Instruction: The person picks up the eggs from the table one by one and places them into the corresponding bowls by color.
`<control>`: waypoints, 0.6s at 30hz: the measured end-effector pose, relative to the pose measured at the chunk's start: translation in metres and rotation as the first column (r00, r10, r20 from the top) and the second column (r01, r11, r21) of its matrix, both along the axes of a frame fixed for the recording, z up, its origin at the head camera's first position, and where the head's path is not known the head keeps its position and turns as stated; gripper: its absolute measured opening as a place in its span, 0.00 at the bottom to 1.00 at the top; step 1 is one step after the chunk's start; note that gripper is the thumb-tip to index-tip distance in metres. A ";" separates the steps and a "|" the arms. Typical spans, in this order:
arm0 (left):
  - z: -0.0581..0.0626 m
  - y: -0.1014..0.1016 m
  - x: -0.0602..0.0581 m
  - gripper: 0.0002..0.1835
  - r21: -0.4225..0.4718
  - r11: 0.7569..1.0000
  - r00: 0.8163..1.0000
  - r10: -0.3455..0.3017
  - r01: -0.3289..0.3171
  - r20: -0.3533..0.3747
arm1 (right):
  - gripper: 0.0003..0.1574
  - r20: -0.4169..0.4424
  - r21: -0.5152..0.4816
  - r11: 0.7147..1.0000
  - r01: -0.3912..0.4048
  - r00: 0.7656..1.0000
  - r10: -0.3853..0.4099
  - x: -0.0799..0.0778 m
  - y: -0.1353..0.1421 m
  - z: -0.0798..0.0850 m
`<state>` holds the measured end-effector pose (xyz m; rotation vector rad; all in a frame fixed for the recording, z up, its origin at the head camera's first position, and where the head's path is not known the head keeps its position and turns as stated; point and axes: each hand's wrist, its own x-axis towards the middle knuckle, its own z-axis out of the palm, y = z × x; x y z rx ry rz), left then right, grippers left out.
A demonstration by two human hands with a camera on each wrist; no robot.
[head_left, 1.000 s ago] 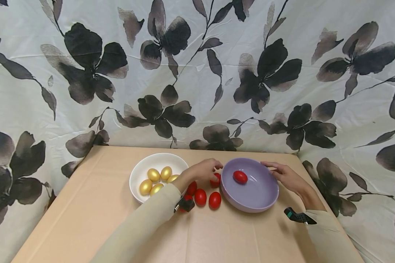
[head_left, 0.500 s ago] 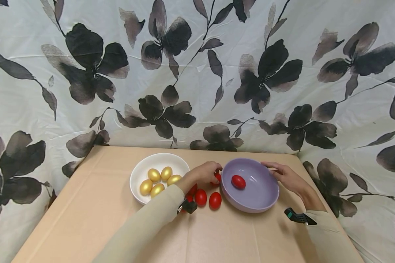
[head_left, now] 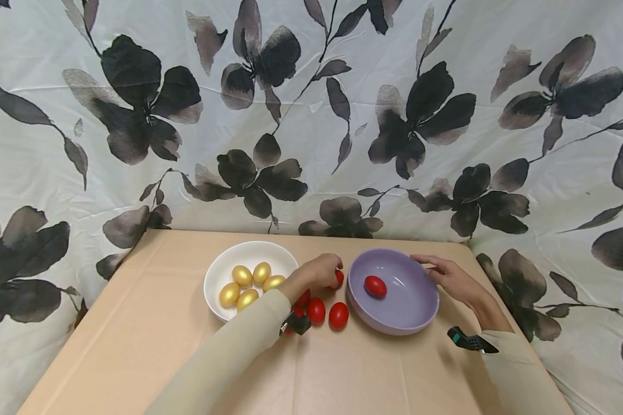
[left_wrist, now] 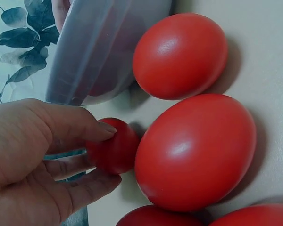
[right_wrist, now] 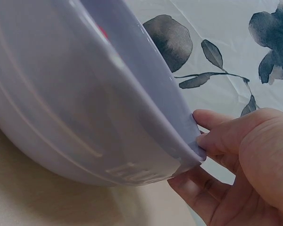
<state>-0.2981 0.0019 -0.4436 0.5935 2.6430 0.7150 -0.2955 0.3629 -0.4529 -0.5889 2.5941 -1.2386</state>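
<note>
My left hand (head_left: 319, 271) pinches a red egg (left_wrist: 114, 150) between thumb and fingers, low over the table left of the purple bowl (head_left: 405, 302). Several more red eggs (head_left: 338, 316) lie beside and below that hand, partly hidden by the wrist and sleeve. Inside the purple bowl sits a single red egg (head_left: 375, 286). At the bowl's right rim, my right hand (head_left: 451, 279) grips the edge; the right wrist view has its thumb (right_wrist: 217, 141) at the rim and other fingers below on the outside.
Left of my left hand stands a white bowl (head_left: 251, 252) with several gold eggs (head_left: 242, 276), its right side partly covered by my forearm. A flowered cloth (head_left: 342, 144) hangs behind the table's (head_left: 374, 374) back edge.
My left hand has closed on the red egg beside the purple bowl and drawn slightly left with it. The red egg inside the bowl rolled a little left. My right hand stays put.
</note>
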 end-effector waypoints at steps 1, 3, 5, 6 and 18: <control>0.000 0.000 0.000 0.24 -0.005 1.000 1.000 0.011 -0.011 0.002 | 0.30 0.001 0.002 1.000 0.001 1.000 -0.001 0.000 0.000 0.000; 0.000 0.000 0.000 0.23 -0.010 1.000 1.000 0.025 -0.025 0.000 | 0.30 0.004 0.002 1.000 0.002 1.000 -0.002 0.000 0.000 0.000; 0.000 0.000 0.001 0.23 -0.004 0.999 0.999 0.040 -0.040 0.007 | 0.30 0.006 0.002 1.000 0.003 1.000 -0.003 0.000 0.000 0.001; 0.000 0.000 0.001 0.23 0.000 0.999 0.999 0.046 -0.046 0.009 | 0.30 0.007 0.002 1.000 0.003 1.000 -0.003 0.000 0.000 0.001; 0.004 -0.006 0.001 0.23 0.076 0.996 0.998 0.058 -0.056 -0.023 | 0.30 0.024 -0.009 1.000 0.016 1.000 -0.016 -0.001 0.001 0.000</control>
